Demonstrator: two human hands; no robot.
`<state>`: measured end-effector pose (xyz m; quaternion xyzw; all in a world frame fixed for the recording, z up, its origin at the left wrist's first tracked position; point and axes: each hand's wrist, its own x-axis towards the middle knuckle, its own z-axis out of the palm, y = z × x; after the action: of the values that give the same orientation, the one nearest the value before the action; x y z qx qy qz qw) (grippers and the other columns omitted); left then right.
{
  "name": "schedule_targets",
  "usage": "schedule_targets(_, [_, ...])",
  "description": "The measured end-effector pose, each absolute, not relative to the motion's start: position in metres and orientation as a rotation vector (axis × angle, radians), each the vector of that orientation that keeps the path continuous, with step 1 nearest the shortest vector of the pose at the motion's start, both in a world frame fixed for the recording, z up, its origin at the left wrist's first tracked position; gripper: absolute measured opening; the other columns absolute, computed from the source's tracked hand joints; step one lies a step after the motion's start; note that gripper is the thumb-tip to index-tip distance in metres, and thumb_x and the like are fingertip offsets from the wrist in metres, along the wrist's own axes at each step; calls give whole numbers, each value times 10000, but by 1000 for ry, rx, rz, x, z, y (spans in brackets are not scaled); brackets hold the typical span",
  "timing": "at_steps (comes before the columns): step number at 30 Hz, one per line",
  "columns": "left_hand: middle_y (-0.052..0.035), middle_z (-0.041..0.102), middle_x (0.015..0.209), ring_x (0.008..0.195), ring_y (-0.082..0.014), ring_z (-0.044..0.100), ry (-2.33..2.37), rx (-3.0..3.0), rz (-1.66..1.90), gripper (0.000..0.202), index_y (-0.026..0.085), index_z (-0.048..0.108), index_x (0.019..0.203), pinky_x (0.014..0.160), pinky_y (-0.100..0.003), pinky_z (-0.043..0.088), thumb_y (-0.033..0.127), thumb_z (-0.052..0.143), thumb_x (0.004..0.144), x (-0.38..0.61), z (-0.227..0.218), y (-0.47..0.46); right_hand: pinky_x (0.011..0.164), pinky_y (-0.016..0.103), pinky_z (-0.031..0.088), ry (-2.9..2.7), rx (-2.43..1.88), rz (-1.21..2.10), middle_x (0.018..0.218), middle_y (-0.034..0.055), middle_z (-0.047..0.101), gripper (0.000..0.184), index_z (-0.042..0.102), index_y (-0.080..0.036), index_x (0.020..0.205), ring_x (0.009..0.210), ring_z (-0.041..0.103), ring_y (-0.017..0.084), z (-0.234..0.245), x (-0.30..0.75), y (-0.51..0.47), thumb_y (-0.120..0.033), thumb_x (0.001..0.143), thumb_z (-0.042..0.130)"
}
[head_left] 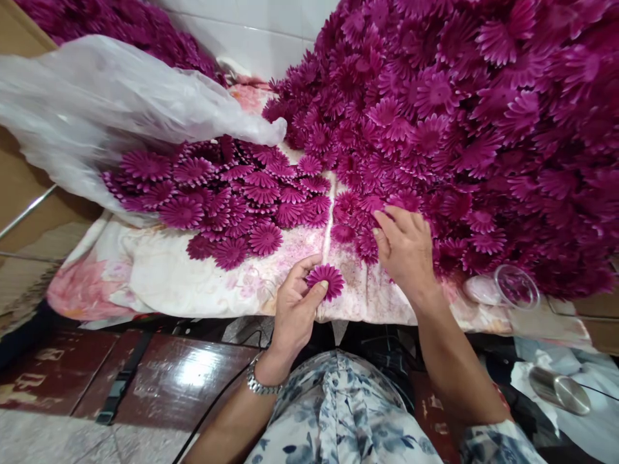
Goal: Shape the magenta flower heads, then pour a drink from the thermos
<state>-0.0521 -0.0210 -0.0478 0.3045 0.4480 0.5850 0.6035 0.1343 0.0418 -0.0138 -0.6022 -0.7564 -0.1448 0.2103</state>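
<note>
Between the thumb and fingers of my left hand (300, 303) is a magenta artificial flower head (325, 282), its round, pale-tipped petals facing up. My right hand (406, 248) reaches over the near edge of a large heap of loose magenta flower heads (435, 122). Its fingers are stretched out with the thumb apart, and the fingertips are at or just above the heap; I cannot tell whether they touch it. To the left, beyond my left hand, lies a lower group of flower heads (261, 187), several of them stacked in overlapping rows.
A patterned white cloth (159, 264) covers the work surface. A translucent plastic bag (120, 96) lies over the left group. At the right front edge is a clear plastic cup (516, 287); a metal cylinder (560, 390) lies lower right. White tiles (256, 38) stand behind.
</note>
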Motion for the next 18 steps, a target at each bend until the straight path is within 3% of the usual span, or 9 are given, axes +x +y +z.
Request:
schedule_targets(6, [2,645,809,719,-96,569,1019,706,1295,276,171,636,944,687,-201,462,195,733,688,-49,-49,-24,922,451,388,-2380,-1717,-207,1296,141,564,367,568,-131,1230,1140,521,292,-12,120,62,-220,912,409])
schedule_targets(10, [-9,646,843,755,-109,577,1008,699,1252,232,158,630,881,722,-225,456,202,738,680,-49,-51,-24,952,400,411,-2351,-1665,-60,1294,142,565,371,573,-130,1236,1152,532,255,-11,124,69,-226,915,415])
schedule_targets(15, [44,563,676,644,-77,503,1011,635,1296,210,167,545,736,662,-198,410,157,733,641,-45,-45,-23,906,398,432,-2159,-1535,-197,1188,82,650,294,638,-191,1133,1075,579,235,-3,138,58,-274,909,467])
schedule_targets(18, [55,541,642,608,-76,488,999,570,1304,243,177,508,726,628,-200,402,150,726,621,-40,-38,-22,850,359,449,-2060,-1422,-242,1024,68,708,218,670,-191,1021,946,623,199,5,138,40,-274,893,515])
